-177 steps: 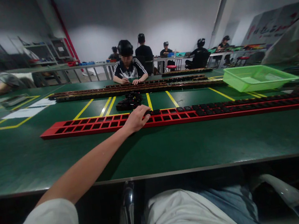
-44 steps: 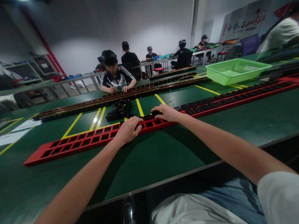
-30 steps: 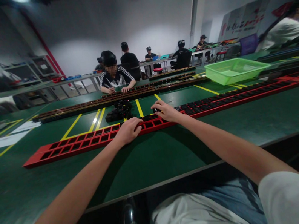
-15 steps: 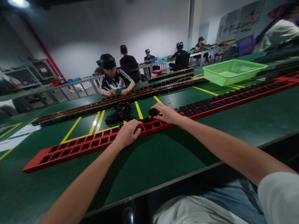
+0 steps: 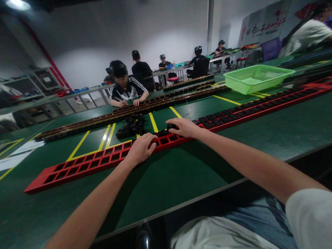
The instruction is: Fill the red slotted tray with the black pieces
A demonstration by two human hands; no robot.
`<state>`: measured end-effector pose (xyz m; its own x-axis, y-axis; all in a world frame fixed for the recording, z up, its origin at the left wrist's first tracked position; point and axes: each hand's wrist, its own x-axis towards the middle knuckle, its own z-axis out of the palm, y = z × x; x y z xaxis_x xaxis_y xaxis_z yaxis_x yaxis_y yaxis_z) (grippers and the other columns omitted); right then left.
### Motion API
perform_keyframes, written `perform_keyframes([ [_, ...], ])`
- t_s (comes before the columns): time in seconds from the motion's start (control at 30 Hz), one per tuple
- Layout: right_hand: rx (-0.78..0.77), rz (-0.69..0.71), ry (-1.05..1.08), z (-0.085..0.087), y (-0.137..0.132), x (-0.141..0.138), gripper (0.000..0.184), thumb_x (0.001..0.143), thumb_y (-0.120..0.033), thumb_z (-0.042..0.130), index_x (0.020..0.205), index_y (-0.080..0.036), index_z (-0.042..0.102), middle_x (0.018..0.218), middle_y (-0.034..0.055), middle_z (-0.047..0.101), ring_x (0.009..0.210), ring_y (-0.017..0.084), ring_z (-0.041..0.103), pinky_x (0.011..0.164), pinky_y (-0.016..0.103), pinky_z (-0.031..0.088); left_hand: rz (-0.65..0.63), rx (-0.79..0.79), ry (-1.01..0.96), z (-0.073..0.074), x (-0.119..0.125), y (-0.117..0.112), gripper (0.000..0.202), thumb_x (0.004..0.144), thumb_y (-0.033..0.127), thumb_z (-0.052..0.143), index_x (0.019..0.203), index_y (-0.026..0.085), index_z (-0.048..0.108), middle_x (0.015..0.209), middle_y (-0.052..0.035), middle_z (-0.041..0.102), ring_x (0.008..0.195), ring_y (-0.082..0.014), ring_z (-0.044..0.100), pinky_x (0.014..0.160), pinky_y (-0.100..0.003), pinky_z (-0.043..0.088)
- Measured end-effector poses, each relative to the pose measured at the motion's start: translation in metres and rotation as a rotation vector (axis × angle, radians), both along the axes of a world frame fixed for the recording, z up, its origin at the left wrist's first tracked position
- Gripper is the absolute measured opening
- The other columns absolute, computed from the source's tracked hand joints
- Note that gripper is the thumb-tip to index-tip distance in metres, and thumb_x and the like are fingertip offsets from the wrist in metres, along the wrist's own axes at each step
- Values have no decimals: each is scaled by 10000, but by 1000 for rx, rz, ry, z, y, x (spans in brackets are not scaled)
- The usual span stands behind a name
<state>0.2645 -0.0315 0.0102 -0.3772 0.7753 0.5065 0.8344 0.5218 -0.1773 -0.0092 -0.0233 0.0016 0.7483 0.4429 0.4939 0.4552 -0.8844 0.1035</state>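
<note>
While left hand rests curled on red frame (seemingly steadying it; grip unclear), right hand pinches black piece near slots; frame lies lengthwise on worktop, likely for reach.

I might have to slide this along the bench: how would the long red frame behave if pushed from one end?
The red frame likely won't roll, as it lies flat on the green table. Long, slim and full of openings, it may flex slightly. The right-hand stretch, lined with black pieces, probably feels heavier.
</note>
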Motion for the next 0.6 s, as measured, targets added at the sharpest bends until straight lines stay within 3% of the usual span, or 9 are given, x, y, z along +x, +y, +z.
perform_keyframes([
  [0.6, -32, -44, -44, 0, 2, 0, 428, 854, -372, 690, 1219, -165, 609, 1167, 119, 682, 1041, 273, 645, 890, 367, 504, 7, -4, 22, 2, 0, -1, 202, 936, 229, 483, 1087, 193, 612, 1043, -69, 634, 948, -228, 587, 869, -382, 481],
])
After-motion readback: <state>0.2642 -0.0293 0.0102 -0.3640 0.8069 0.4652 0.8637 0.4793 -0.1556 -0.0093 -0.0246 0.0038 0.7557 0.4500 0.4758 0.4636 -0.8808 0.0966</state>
